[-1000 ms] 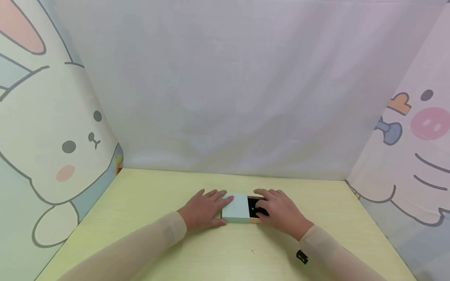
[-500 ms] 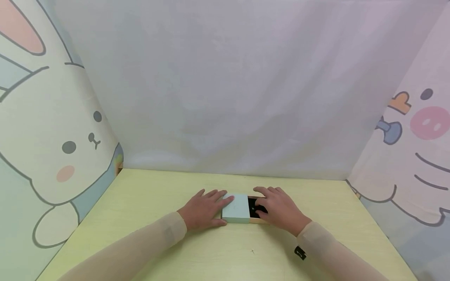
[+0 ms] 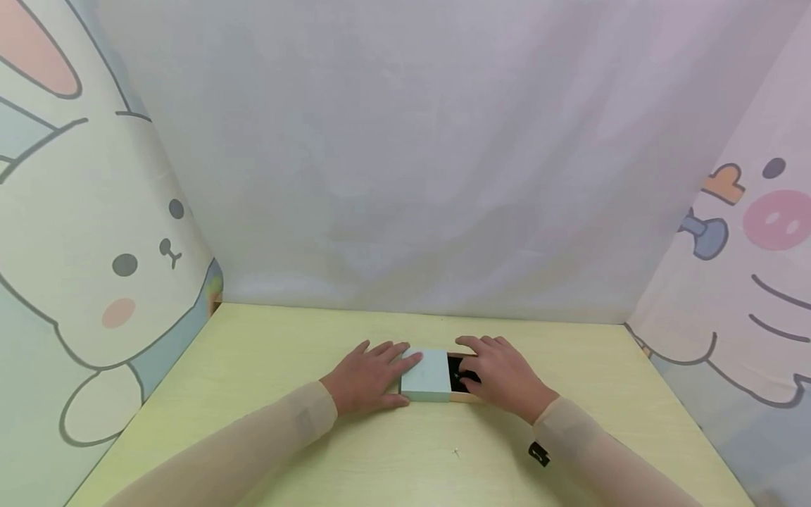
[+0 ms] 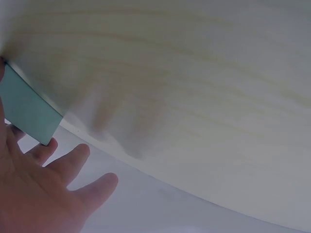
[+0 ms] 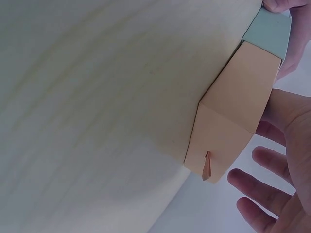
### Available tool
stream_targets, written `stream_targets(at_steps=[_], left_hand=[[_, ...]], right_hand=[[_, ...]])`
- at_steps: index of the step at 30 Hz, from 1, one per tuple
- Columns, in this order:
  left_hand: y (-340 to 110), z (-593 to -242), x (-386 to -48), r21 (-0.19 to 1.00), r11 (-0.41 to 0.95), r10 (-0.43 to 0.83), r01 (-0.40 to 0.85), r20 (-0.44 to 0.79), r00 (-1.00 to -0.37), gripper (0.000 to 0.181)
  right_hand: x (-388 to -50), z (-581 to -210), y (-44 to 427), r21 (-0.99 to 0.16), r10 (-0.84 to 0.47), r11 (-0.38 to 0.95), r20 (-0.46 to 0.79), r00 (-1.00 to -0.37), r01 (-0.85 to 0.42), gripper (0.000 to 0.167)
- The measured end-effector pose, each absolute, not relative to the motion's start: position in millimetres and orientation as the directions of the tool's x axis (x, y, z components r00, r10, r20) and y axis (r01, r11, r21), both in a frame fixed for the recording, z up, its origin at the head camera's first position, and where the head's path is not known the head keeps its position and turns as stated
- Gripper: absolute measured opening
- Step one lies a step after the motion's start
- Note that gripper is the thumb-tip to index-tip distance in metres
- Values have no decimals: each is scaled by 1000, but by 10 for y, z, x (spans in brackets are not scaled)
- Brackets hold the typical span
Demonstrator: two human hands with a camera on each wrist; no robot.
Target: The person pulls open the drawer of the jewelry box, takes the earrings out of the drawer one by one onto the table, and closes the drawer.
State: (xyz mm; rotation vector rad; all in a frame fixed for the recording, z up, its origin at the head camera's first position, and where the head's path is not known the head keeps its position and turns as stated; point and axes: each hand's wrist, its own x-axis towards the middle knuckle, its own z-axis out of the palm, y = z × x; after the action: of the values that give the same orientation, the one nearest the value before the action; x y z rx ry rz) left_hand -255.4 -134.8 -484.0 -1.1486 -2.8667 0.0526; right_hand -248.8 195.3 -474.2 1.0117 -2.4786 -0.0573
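A small box with a pale mint sleeve point(image 3: 426, 372) lies on the table, its peach tray point(image 3: 464, 397) slid partly out on the right. Spread fingers of my left hand point(image 3: 364, 379) grip the sleeve's left end, thumb at the near side, one fingertip on top. My right hand point(image 3: 509, 380) reaches over the tray, thumb and index finger apart above the black interior point(image 3: 455, 373), where a tiny bright mark shows. In the right wrist view, a small tab point(image 5: 207, 167) sticks out of the tray's end point(image 5: 218, 138); the tips inside the tray are hidden.
A tiny pale item point(image 3: 455, 451) lies on the table point(image 3: 304, 451) nearer to me. Something small and black point(image 3: 539, 453) is beside the right sleeve. A plain curtain point(image 3: 405, 176) stands behind the table, with cartoon-printed cloths at both sides.
My right hand and wrist have shifted slightly left and away from me, and the black thing by the right sleeve has moved with them. The left hand looks the same.
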Motion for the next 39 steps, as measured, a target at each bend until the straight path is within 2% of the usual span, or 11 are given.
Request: stream_targets(at_steps=[19,39], left_hand=[[-1333,-4823,-2551,-71,723,691,687,34,-723,86],[-1323,-4802,-2535,-89,716,697,692,53,-715,85]], right_hand=[[-2522,-4739,1924,184,-666,739,351,-658,-649,9],[-2543,-4759,1892,201,-673,729,381,-634,-654,9]])
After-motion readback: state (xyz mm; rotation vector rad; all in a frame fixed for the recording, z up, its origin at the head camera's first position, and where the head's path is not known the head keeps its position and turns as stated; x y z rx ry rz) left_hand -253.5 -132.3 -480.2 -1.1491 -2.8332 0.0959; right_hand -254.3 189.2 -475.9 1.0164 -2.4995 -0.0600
